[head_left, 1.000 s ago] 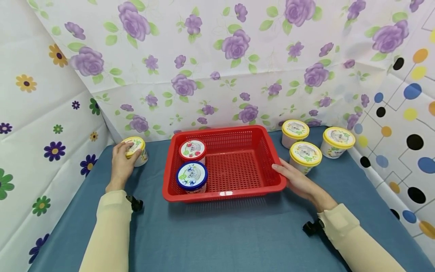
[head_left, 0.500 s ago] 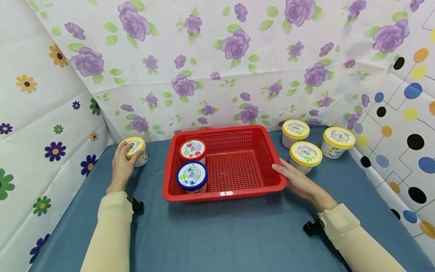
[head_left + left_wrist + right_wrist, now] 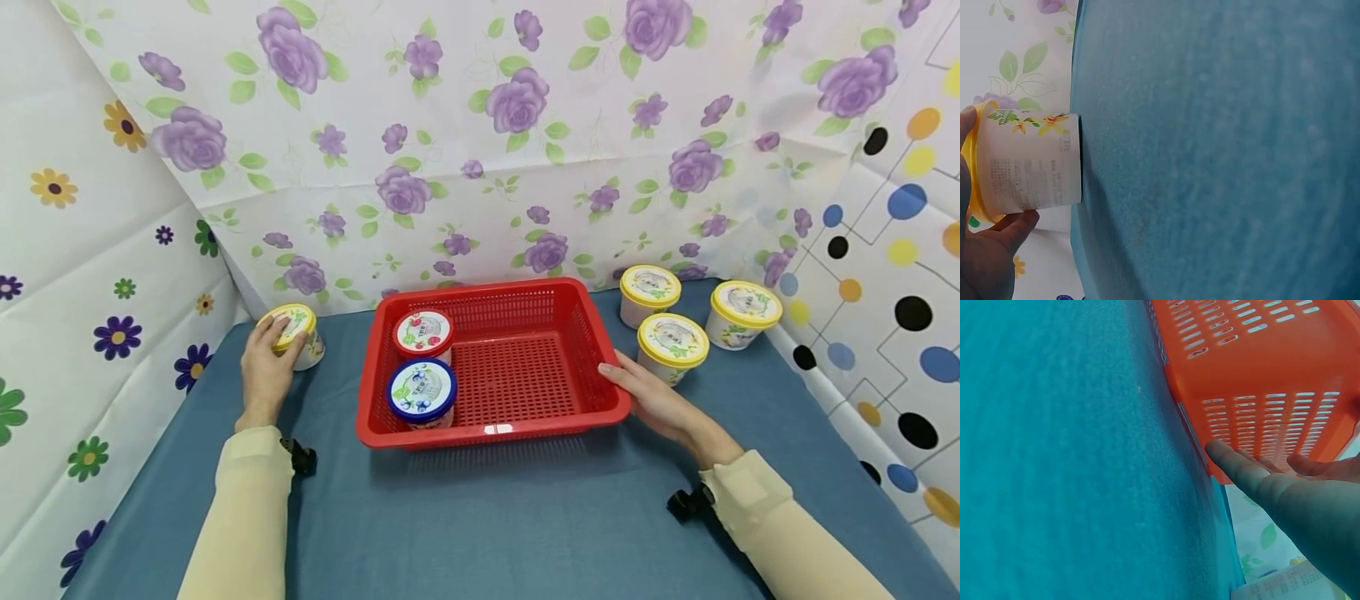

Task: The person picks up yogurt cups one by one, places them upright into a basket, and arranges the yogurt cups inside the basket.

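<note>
Left hand [image 3: 266,371] grips a round yellow-lidded white tub [image 3: 1032,162], frame left; right hand [image 3: 662,407] holds a red plastic basket [image 3: 517,379], mid-frame, thumb over rim

Yellow-lidded cup [image 3: 1032,161] in left grip [image 3: 990,257]

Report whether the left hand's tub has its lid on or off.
On: the yellow lid caps the tub, gripped by the left hand.

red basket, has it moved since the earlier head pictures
No. The red basket shows no shift against the flowered backdrop behind it; the slight drift in the head view carries both alike.
</note>
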A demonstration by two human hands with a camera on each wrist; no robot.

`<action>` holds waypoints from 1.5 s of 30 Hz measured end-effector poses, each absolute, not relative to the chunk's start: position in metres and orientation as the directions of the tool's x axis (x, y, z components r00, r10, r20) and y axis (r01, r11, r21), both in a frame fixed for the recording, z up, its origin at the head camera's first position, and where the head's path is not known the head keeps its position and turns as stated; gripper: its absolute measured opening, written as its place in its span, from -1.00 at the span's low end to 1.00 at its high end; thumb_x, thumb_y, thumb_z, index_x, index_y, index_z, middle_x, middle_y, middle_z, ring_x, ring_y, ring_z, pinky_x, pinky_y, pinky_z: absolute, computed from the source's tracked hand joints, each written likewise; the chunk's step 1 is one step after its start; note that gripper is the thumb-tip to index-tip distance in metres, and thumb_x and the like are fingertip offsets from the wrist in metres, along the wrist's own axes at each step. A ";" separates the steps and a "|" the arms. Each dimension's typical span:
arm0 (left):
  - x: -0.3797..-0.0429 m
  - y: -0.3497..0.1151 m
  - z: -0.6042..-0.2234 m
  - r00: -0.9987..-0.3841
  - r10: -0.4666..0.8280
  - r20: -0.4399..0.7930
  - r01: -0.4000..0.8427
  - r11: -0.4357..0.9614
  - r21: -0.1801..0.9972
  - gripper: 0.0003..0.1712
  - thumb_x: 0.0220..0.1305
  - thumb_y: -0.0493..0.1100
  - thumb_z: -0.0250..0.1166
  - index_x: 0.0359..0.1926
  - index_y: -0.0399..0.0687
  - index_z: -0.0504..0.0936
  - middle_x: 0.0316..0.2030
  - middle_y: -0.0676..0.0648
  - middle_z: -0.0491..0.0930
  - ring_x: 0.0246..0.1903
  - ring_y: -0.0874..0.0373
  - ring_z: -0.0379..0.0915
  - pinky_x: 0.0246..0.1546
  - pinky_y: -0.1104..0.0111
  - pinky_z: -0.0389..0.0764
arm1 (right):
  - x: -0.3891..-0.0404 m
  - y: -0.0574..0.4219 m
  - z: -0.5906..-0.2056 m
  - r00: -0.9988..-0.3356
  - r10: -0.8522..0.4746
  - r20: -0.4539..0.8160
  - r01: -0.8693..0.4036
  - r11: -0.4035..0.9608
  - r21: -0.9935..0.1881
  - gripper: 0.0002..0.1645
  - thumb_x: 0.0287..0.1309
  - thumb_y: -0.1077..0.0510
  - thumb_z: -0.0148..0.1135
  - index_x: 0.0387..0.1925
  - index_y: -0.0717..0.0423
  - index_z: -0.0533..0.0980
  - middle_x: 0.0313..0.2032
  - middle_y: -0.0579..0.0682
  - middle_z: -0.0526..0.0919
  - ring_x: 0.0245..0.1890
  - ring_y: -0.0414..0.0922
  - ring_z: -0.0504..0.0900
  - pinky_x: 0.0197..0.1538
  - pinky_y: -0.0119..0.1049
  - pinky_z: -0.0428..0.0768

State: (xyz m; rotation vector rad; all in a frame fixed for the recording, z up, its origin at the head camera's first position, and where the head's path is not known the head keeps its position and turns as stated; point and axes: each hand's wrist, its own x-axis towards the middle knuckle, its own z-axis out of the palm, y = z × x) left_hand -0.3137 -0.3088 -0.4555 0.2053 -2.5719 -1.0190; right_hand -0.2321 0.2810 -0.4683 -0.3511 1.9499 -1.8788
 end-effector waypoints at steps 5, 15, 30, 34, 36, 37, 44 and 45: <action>-0.311 -0.311 -0.453 -0.917 -0.275 0.288 0.001 0.721 0.692 -0.27 0.56 0.16 0.19 0.54 -0.14 0.35 0.59 -0.21 0.12 0.56 -0.27 0.01 0.50 -0.14 0.13 | -0.232 0.280 -0.468 -0.883 -0.456 -0.111 0.096 0.056 -0.994 -0.23 0.62 -0.06 -0.07 0.65 0.01 -0.06 0.43 0.30 0.34 0.22 0.04 0.58 0.17 -0.14 0.65; -0.311 -0.312 -0.444 -0.907 -0.277 0.317 0.026 0.715 0.699 -0.27 0.55 0.16 0.20 0.54 -0.11 0.36 0.59 -0.18 0.14 0.56 -0.26 0.00 0.52 -0.12 0.10 | -0.232 0.280 -0.468 -0.884 -0.453 -0.118 0.098 0.067 -0.993 -0.21 0.62 -0.07 -0.06 0.66 0.02 -0.07 0.43 0.31 0.34 0.23 0.05 0.57 0.18 -0.15 0.65; -0.310 -0.306 -0.429 -0.889 -0.277 0.366 0.085 0.685 0.724 -0.28 0.52 0.19 0.23 0.52 -0.07 0.41 0.59 -0.11 0.15 0.55 -0.22 0.02 0.51 -0.11 0.14 | -0.232 0.280 -0.467 -0.888 -0.445 -0.116 0.096 0.069 -0.993 -0.21 0.62 -0.09 -0.06 0.65 0.02 -0.06 0.43 0.30 0.34 0.24 0.06 0.55 0.18 -0.16 0.64; -0.310 -0.302 -0.421 -0.880 -0.266 0.393 0.117 0.681 0.723 -0.29 0.51 0.17 0.25 0.51 -0.06 0.42 0.58 -0.11 0.17 0.55 -0.20 0.04 0.50 -0.09 0.17 | -0.231 0.280 -0.467 -0.889 -0.442 -0.116 0.096 0.067 -0.993 -0.22 0.61 -0.08 -0.05 0.65 0.01 -0.05 0.43 0.31 0.35 0.23 0.07 0.56 0.17 -0.15 0.65; -0.310 -0.299 -0.417 -0.878 -0.261 0.402 0.129 0.680 0.722 -0.30 0.51 0.17 0.25 0.51 -0.04 0.43 0.58 -0.10 0.17 0.55 -0.17 0.04 0.50 -0.08 0.19 | -0.231 0.280 -0.467 -0.890 -0.441 -0.117 0.097 0.067 -0.993 -0.22 0.61 -0.08 -0.05 0.65 0.01 -0.05 0.42 0.31 0.35 0.23 0.06 0.57 0.16 -0.15 0.65; -0.311 -0.298 -0.415 -0.876 -0.259 0.407 0.135 0.679 0.722 -0.30 0.51 0.17 0.26 0.51 -0.03 0.43 0.58 -0.09 0.18 0.55 -0.15 0.04 0.50 -0.07 0.20 | -0.231 0.280 -0.467 -0.889 -0.442 -0.117 0.098 0.066 -0.993 -0.22 0.61 -0.08 -0.05 0.65 0.01 -0.05 0.42 0.31 0.35 0.22 0.06 0.57 0.16 -0.14 0.65; -0.311 -0.284 -0.397 -0.855 -0.233 0.463 0.207 0.666 0.717 -0.32 0.48 0.16 0.29 0.48 -0.01 0.47 0.55 -0.04 0.22 0.54 -0.06 0.09 0.46 -0.03 0.29 | -0.232 0.280 -0.466 -0.887 -0.446 -0.121 0.103 0.066 -0.993 -0.20 0.61 -0.09 -0.05 0.65 0.02 -0.07 0.42 0.33 0.34 0.21 0.06 0.59 0.16 -0.15 0.66; -0.310 -0.281 -0.394 -0.850 -0.225 0.477 0.223 0.666 0.712 -0.32 0.48 0.15 0.30 0.47 -0.02 0.48 0.55 -0.04 0.23 0.53 -0.05 0.10 0.45 -0.03 0.30 | -0.231 0.280 -0.467 -0.887 -0.446 -0.121 0.104 0.063 -0.993 -0.20 0.61 -0.09 -0.05 0.65 0.02 -0.07 0.42 0.33 0.34 0.21 0.07 0.59 0.16 -0.15 0.66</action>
